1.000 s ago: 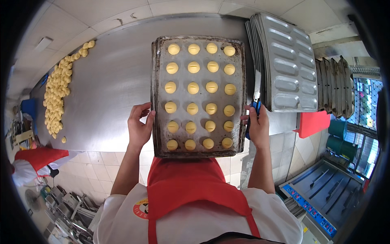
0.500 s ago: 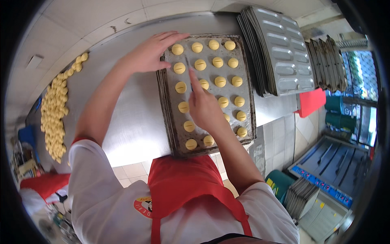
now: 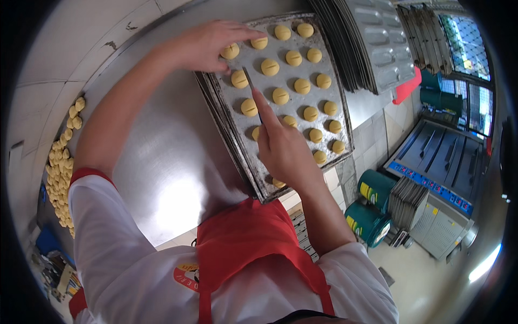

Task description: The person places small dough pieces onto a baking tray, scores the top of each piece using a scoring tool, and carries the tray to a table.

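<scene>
A dark-edged baking tray [image 3: 345, 137], atop another, holds rows of round yellow dough pieces [image 3: 280, 95], most with a slit on top. My left hand [image 3: 208, 46] is at the tray's upper-left corner, fingers apart over the top row, thumb by the rim. My right hand [image 3: 283, 154] grips a blue-handled cutting tool, its narrow metal blade [image 3: 249, 78] pointing up beside a second-row piece at the left side, index finger extended along it. Whether the blade touches dough I cannot tell; most of its handle is hidden in my grip.
Many dough balls [image 3: 56, 178] are heaped along the steel table's [image 3: 145, 162] left side. Stacked moulded pans [image 3: 377, 48] and darker pans [image 3: 423, 38] stand right of the tray, by a red object [image 3: 404, 89]. Green bins [image 3: 372, 189] and steel equipment [image 3: 431, 162] are at lower right.
Both my hands have left the tray's sides; the left reached up to its upper-left corner, the right brought the blade over the dough. The tray appears higher and more slanted in view.
</scene>
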`<state>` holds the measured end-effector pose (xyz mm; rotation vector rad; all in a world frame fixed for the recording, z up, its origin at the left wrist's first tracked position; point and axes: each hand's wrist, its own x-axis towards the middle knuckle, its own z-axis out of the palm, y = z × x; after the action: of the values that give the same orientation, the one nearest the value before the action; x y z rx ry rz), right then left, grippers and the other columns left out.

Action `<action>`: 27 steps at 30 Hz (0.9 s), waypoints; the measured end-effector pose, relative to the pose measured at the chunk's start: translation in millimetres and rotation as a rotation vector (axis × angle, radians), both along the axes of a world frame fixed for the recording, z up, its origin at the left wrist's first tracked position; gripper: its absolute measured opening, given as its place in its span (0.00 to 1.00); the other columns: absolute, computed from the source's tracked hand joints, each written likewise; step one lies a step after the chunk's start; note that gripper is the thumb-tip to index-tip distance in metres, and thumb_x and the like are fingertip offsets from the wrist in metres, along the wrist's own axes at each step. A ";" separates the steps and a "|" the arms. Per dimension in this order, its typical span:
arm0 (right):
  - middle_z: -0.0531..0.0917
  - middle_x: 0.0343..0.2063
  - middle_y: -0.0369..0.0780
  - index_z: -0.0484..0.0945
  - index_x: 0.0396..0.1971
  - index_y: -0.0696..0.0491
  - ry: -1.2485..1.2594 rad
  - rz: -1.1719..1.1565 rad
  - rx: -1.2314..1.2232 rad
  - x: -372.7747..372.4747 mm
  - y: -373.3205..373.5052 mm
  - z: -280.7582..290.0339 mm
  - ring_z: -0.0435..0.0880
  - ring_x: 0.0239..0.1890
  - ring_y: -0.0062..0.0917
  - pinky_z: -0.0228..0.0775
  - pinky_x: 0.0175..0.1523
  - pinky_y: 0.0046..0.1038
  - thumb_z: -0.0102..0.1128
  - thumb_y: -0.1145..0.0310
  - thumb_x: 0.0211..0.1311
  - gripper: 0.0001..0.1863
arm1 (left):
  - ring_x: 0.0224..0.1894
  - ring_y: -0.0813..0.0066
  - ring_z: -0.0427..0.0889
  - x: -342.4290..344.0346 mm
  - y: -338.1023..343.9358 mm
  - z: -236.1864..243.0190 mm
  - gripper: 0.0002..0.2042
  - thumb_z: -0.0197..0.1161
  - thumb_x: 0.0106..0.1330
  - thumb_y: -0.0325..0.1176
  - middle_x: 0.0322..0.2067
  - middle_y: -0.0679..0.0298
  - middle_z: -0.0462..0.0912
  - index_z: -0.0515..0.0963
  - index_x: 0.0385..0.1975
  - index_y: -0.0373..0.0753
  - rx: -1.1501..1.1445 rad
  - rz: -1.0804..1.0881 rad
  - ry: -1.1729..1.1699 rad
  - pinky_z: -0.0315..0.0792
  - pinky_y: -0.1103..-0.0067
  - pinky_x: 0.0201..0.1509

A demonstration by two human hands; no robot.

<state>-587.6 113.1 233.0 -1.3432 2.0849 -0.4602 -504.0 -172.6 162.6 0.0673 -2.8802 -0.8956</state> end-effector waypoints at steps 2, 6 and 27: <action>0.87 0.35 0.58 0.59 0.83 0.47 0.010 -0.025 -0.046 2.7 -16.8 -19.6 0.88 0.37 0.58 0.79 0.46 0.56 0.53 0.73 0.73 0.38 | 0.71 0.63 0.78 -5.0 21.9 3.4 0.45 0.82 0.54 0.27 0.56 0.69 0.90 0.73 0.77 0.54 -0.063 -0.100 0.110 0.54 0.56 0.89; 0.87 0.35 0.57 0.57 0.84 0.46 0.061 -0.004 0.062 11.4 7.4 -26.1 0.89 0.35 0.57 0.81 0.44 0.55 0.55 0.72 0.71 0.41 | 0.72 0.66 0.78 -11.8 22.4 -5.3 0.48 0.85 0.50 0.33 0.61 0.70 0.87 0.73 0.77 0.56 -0.072 -0.191 -0.213 0.46 0.51 0.91; 0.85 0.36 0.53 0.55 0.86 0.39 0.062 -0.058 0.176 40.9 141.2 -16.1 0.90 0.33 0.53 0.85 0.41 0.51 0.57 0.73 0.68 0.46 | 0.64 0.76 0.82 5.9 154.1 -21.5 0.52 0.86 0.48 0.35 0.44 0.82 0.89 0.70 0.79 0.65 -0.015 -0.290 -0.102 0.37 0.44 0.90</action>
<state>-546.7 254.3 216.9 -1.2114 2.1641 -0.2553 -498.1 -18.5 141.1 -0.3237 -3.0429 -0.9399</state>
